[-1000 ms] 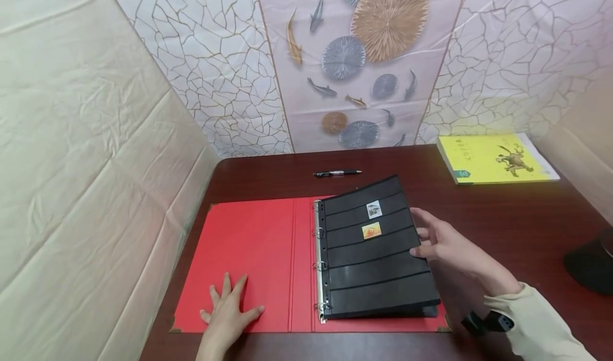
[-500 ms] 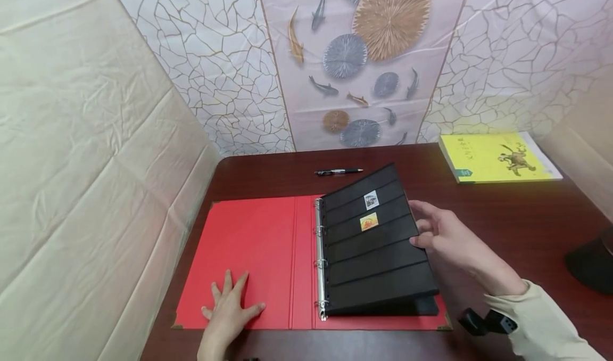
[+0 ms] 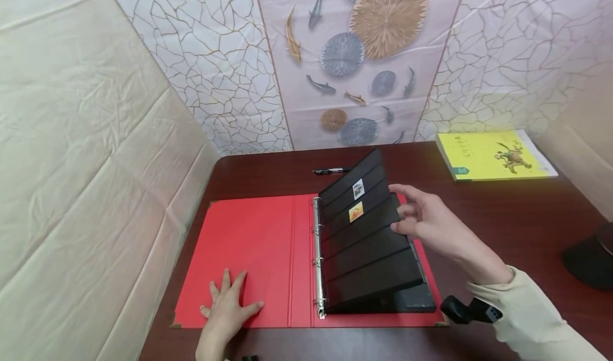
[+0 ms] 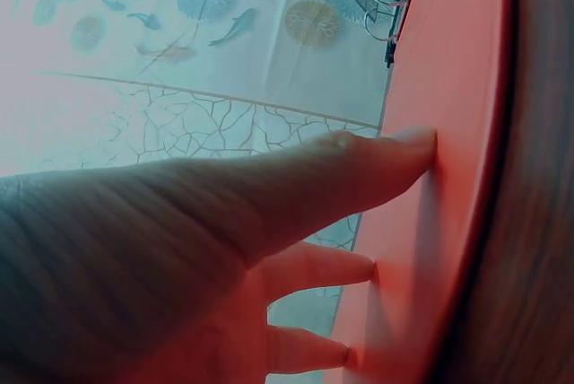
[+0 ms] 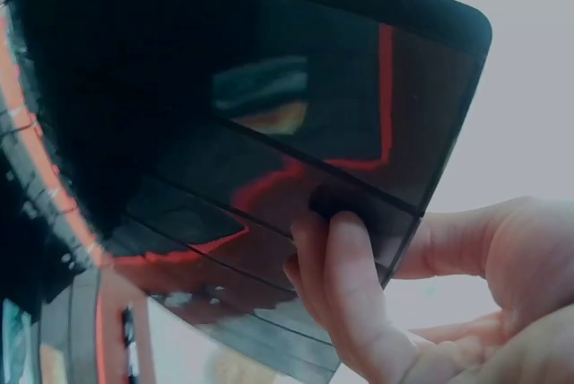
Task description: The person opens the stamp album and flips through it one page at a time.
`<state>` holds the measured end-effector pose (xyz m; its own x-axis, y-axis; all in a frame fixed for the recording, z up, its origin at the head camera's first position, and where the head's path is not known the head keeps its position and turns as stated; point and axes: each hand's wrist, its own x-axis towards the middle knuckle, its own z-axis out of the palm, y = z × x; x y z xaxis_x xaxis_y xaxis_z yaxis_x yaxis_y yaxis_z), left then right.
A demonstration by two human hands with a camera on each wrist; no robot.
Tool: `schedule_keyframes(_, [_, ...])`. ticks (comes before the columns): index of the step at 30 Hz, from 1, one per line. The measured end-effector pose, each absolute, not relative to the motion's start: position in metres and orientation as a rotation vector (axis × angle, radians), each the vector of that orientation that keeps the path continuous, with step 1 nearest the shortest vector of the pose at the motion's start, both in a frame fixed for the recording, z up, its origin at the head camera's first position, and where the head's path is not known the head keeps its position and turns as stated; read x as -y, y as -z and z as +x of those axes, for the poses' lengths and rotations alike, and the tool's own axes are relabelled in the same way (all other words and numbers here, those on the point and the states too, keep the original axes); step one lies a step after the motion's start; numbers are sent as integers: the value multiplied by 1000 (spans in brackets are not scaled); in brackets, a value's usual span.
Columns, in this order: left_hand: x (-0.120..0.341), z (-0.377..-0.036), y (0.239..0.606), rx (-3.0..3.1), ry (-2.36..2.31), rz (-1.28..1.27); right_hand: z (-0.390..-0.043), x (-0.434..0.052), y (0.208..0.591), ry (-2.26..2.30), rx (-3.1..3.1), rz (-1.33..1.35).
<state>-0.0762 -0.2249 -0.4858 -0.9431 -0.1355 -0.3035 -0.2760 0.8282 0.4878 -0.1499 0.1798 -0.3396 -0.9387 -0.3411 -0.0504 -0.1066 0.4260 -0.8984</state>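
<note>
Stamp page [image 3: 369,244] tilts up at three o'clock on the red ring binder [image 3: 249,233], right hand [image 3: 433,222] pinching its outer edge! Left hand [image 3: 229,305], fingers spread, steadies eight o'clock. An even arc about the rings [image 3: 318,263] looks wise; room lies toward nine, pen [image 3: 328,171] near twelve.

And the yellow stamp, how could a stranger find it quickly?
Find the open red binder, then the black page pinched by the right hand. The yellow stamp sits there, below the whitish stamp in the head view; its warm colour sets it apart.
</note>
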Motion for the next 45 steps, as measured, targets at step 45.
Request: schedule_keyframes(45, [170, -97, 384, -3072, -1080, 120, -166, -90, 304, 1437, -2459, -700])
